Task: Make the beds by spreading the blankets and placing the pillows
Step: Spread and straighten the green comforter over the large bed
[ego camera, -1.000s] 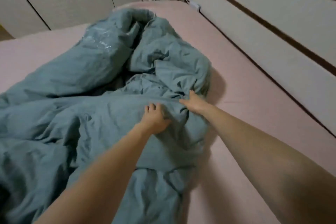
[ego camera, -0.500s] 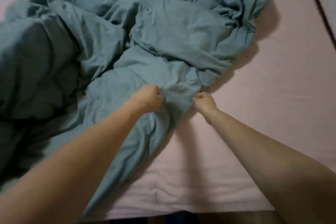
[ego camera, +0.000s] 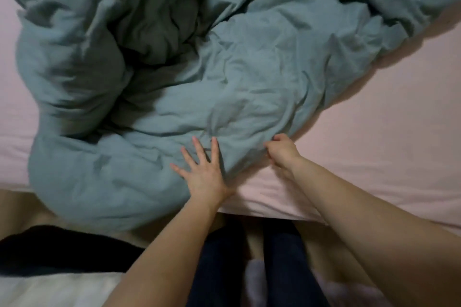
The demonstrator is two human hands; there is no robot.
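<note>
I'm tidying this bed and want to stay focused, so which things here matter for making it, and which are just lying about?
For the job:
teal blanket, bunched up
pink sheet on the bed
left hand, flat on the blanket
right hand, pinching the blanket's edge

Just lying about:
dark cloth on the floor
white cloth beside it

dark trousers [ego camera: 219, 269], black cloth [ego camera: 62, 249] on floor, white fabric [ego camera: 50, 289] btm left

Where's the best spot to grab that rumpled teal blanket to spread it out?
Grip the blanket at its near edge, from the bedside, where the right hand already pinches it. That edge lies thin on the pink sheet; the middle is bunched.
</note>
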